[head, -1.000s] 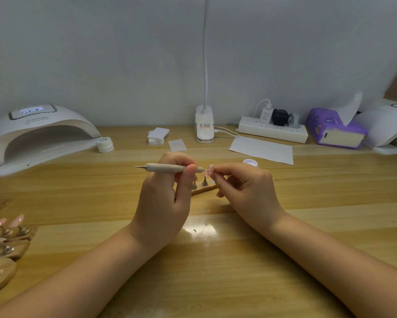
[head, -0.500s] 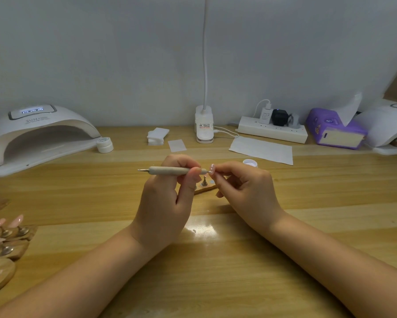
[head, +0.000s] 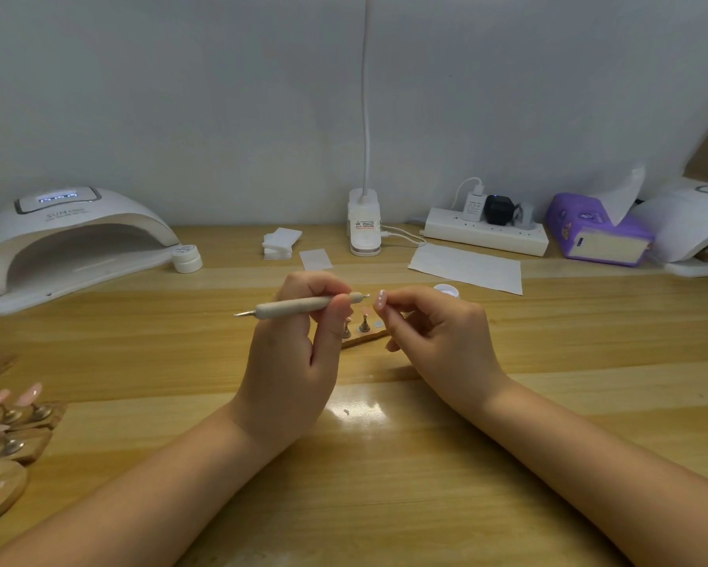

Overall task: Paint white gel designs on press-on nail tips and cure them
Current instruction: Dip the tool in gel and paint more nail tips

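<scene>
Left hand (head: 291, 354) grips dotting tool (head: 299, 306); right hand (head: 438, 337) pinches nail tip (head: 381, 299).

Dotting tool (head: 303, 306) beside nail tip (head: 381, 299)

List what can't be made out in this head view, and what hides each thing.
- Design on the nail tip pinched by the right hand: too small to read.
- Wooden stand behind the hands: the left hand and right hand cover most of it.
- Open gel jar: right hand hides its lower part.
- Nail holders: cut by the left edge.
- Second lamp: cut by the right edge.
</scene>
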A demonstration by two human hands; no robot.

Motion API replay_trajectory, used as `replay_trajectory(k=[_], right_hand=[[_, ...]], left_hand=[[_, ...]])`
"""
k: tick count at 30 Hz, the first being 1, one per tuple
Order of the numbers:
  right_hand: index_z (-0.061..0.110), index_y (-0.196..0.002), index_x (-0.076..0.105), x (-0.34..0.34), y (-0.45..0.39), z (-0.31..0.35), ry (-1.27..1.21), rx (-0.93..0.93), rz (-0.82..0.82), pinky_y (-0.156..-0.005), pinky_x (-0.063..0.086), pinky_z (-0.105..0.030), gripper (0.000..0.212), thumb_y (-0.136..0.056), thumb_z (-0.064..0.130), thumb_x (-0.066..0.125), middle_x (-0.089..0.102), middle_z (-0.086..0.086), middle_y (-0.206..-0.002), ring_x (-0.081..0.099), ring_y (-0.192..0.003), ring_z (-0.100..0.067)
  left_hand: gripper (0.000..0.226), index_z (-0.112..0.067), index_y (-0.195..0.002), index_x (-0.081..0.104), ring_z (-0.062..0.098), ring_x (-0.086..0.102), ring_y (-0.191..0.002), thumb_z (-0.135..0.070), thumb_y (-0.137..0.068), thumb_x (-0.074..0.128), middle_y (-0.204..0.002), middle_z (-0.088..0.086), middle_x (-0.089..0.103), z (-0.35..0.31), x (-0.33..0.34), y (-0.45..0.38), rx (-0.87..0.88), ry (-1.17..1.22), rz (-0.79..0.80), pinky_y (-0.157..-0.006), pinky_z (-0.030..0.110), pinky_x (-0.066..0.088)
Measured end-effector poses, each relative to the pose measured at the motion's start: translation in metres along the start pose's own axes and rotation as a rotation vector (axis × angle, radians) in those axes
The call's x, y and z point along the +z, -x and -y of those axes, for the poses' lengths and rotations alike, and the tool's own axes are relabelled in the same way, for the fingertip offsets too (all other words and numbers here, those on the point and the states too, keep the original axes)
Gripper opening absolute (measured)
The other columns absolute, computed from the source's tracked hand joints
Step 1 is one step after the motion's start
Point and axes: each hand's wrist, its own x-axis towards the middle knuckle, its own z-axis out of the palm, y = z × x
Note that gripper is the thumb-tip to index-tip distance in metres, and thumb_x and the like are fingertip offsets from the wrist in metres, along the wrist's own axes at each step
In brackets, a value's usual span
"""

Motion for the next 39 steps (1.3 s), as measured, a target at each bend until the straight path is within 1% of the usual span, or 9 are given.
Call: replay_trajectory(k=[4,9,14,17,21,25,30,33,39], right_hand=[[0.01,-0.1,0.07,0.0,-0.001,0.0,-0.005,0.015,-0.011,-0.059,0.056,-0.031,0.011,-0.091,0.012,0.065,0.07,0.0,-0.077,0.068,-0.061,-0.008],[0.01,-0.101,0.069,0.0,0.0,-0.001,-0.011,0.032,-0.001,-0.06,0.057,-0.031,0.012,-0.092,0.014,0.063,0.07,0.003,-0.081,0.069,-0.066,-0.004],[0.011,-0.099,0.071,0.001,-0.001,-0.002,0.001,0.061,-0.006,-0.062,0.056,-0.033,0.011,-0.091,0.014,0.065,0.07,0.004,-0.081,0.068,-0.066,-0.01],[0.019,-0.095,0.073,0.001,-0.001,-0.003,0.106,0.105,0.022,-0.062,0.051,-0.025,0.008,-0.091,0.021,0.066,0.066,0.015,-0.082,0.06,-0.067,-0.006],[0.025,-0.088,0.073,0.003,-0.004,-0.01,0.24,0.236,0.08,-0.055,0.04,-0.025,0.012,-0.091,0.032,0.064,0.059,0.01,-0.066,0.051,-0.062,-0.007],[0.027,-0.09,0.074,0.004,-0.004,-0.015,0.258,0.349,0.172,-0.052,0.031,-0.013,0.011,-0.088,0.031,0.065,0.054,0.015,-0.058,0.05,-0.058,-0.001],[0.029,-0.098,0.075,0.006,-0.007,-0.014,0.342,0.356,0.214,-0.057,0.039,-0.013,0.015,-0.09,0.03,0.063,0.057,0.019,-0.062,0.054,-0.063,0.001],[0.027,-0.105,0.074,0.006,-0.008,-0.012,0.375,0.335,0.234,-0.077,0.051,-0.031,0.02,-0.092,0.03,0.061,0.074,0.007,-0.089,0.064,-0.083,-0.009],[0.024,-0.101,0.076,0.006,-0.008,-0.011,0.428,0.323,0.233,-0.071,0.05,-0.031,0.02,-0.092,0.032,0.061,0.074,0.002,-0.085,0.063,-0.078,-0.013]], left_hand=[[0.011,-0.015,-0.104,0.048,0.002,0.058,-0.08,-0.02,-0.097,0.042,-0.091,-0.002,0.057,0.003,0.001,-0.001,-0.004,-0.008,-0.057,-0.07,0.01,0.044],[0.009,-0.018,-0.105,0.048,0.004,0.058,-0.085,-0.021,-0.097,0.044,-0.096,-0.008,0.057,0.009,0.001,0.0,-0.08,-0.005,-0.072,-0.073,0.012,0.045],[0.011,-0.027,-0.102,0.048,0.002,0.058,-0.084,-0.017,-0.096,0.045,-0.094,-0.008,0.058,0.011,0.001,0.001,-0.134,0.003,-0.07,-0.074,0.012,0.044],[0.012,-0.029,-0.101,0.047,0.002,0.059,-0.083,-0.018,-0.095,0.045,-0.092,-0.006,0.059,0.011,0.003,0.003,-0.152,0.017,-0.061,-0.072,0.011,0.044],[0.013,-0.028,-0.101,0.047,0.005,0.061,-0.084,-0.016,-0.095,0.046,-0.092,-0.003,0.06,0.009,0.005,0.005,-0.13,0.013,-0.041,-0.07,0.01,0.045],[0.018,-0.034,-0.101,0.046,0.006,0.061,-0.085,-0.017,-0.095,0.046,-0.094,-0.003,0.06,0.01,0.006,0.004,-0.13,0.003,-0.036,-0.07,0.011,0.046],[0.018,-0.036,-0.1,0.045,0.009,0.061,-0.083,-0.019,-0.095,0.046,-0.093,0.0,0.062,0.011,0.007,0.006,-0.141,-0.011,-0.026,-0.072,0.02,0.049],[0.018,-0.036,-0.1,0.046,0.01,0.062,-0.082,-0.019,-0.095,0.046,-0.091,0.003,0.063,0.01,0.007,0.007,-0.142,-0.022,-0.008,-0.075,0.029,0.051],[0.019,-0.037,-0.1,0.045,0.01,0.062,-0.083,-0.02,-0.095,0.047,-0.092,0.001,0.063,0.01,0.006,0.006,-0.148,-0.035,-0.006,-0.075,0.03,0.05]])
